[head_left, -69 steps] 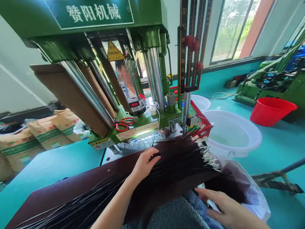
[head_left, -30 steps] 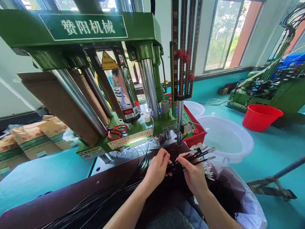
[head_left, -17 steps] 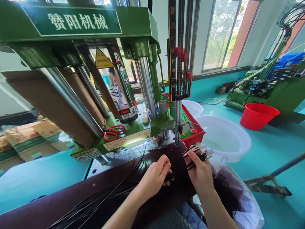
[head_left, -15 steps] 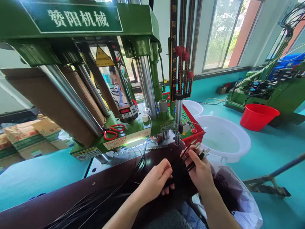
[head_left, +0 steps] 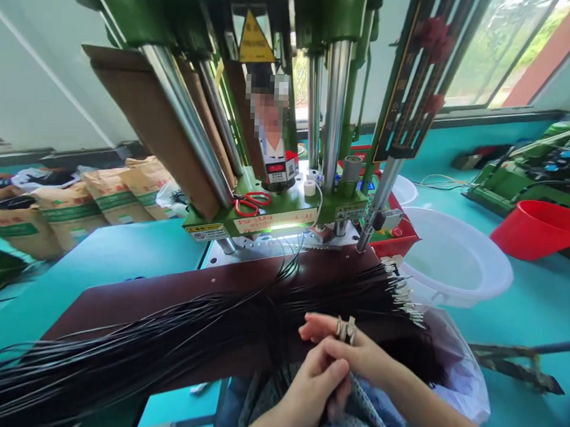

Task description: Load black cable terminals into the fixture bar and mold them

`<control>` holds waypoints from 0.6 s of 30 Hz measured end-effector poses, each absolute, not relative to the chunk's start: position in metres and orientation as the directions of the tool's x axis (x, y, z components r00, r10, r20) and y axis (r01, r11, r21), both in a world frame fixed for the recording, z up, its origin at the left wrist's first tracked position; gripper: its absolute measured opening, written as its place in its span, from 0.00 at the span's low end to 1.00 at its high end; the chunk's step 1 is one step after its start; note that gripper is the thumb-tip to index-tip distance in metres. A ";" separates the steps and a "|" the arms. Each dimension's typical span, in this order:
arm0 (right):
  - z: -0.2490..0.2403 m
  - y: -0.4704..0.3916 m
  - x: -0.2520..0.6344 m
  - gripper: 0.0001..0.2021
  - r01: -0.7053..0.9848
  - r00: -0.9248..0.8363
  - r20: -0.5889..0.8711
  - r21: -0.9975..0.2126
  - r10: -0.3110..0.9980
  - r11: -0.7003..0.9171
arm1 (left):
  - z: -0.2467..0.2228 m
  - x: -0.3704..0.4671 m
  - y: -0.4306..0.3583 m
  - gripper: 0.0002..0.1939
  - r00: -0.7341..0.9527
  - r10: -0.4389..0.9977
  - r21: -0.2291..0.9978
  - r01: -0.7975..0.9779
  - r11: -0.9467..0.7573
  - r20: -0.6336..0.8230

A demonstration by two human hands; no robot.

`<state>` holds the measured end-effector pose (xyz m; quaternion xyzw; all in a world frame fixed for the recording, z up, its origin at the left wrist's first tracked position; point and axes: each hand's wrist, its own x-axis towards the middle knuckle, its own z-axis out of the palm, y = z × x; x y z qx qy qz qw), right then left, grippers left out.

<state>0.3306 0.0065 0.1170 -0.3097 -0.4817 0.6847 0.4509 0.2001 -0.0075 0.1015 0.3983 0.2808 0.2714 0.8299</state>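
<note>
Close together over my lap, at the front edge of the dark board point(head_left: 95, 303), are both hands. My right hand point(head_left: 350, 346) is closed around small metal-ended connectors point(head_left: 345, 329), which stick up between its fingers. Just below and touching it, my left hand point(head_left: 319, 383) has curled fingers; what they hold, if anything, is hidden. A thick bundle of black cables point(head_left: 206, 329) lies across the board, its pale ends point(head_left: 406, 295) fanned out at the right.
Behind the board stands a green press point(head_left: 285, 204) with steel columns, red-handled scissors point(head_left: 252, 203) on its base. A plastic-lined bin point(head_left: 466, 369) and white tub point(head_left: 456, 257) are at right. Paper sacks point(head_left: 70, 209) stand left. A person shows in the press's reflective panel.
The view has swung left and down. My hands have come together, the right one moving in from the cable ends with the connectors. The cable bundle is now more fully in sight.
</note>
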 end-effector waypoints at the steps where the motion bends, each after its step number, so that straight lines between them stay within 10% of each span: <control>1: 0.121 0.013 0.334 0.22 -0.356 -0.389 0.004 -0.923 0.921 -0.146 | 0.098 0.204 -0.009 0.20 0.680 0.683 0.813 -0.221 0.539 -0.268; 3: 0.134 0.026 0.344 0.24 -0.333 -0.374 0.044 -0.938 0.926 -0.090 | 0.097 0.208 -0.008 0.19 0.684 0.671 0.829 -0.175 0.531 -0.286; 9: 0.174 0.044 0.356 0.22 0.430 -0.590 -0.175 -0.894 0.788 0.124 | 0.106 0.220 0.003 0.22 0.631 0.723 0.811 -0.247 0.530 -0.280; 18: 0.175 0.062 0.352 0.25 0.478 -0.655 -0.066 -0.808 0.753 0.344 | 0.113 0.234 0.014 0.25 0.506 0.821 0.826 -0.321 0.463 -0.265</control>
